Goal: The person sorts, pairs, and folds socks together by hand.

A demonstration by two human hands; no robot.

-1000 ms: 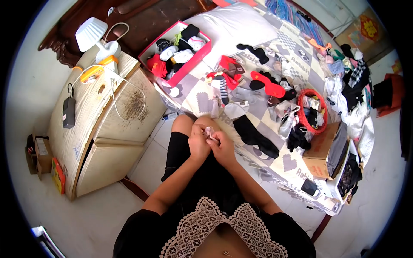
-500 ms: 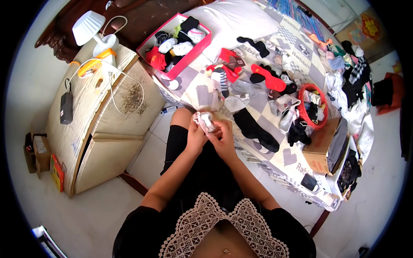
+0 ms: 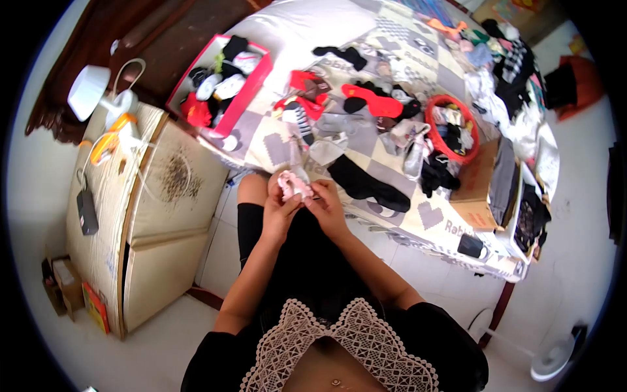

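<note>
Over my lap, my left hand (image 3: 279, 214) is closed on a small bunched pink-and-white sock (image 3: 291, 185). Fingers of my right hand (image 3: 328, 208) pinch the sock's right side. Just beyond my hands, a long black sock (image 3: 369, 186) and a pale sock (image 3: 328, 149) lie flat on the bed. Farther up are a striped sock (image 3: 300, 123) and a red-and-black sock (image 3: 380, 102). A red round basket (image 3: 437, 145) holds mixed small garments. The pink-edged box (image 3: 244, 93) at the upper left contains several rolled socks.
A cabinet (image 3: 171, 228) stands left of my knees, bearing a white lamp (image 3: 90, 91) and cables. On the bed's right side are a cardboard box (image 3: 471, 197), a phone-like dark object (image 3: 469, 245) and heaped clothes (image 3: 486, 98). A fan (image 3: 552, 358) is at lower right.
The view has turned, so the bed and box appear farther left and up. My hands have spread the sock's opening, showing more pink. The fan has come into view.
</note>
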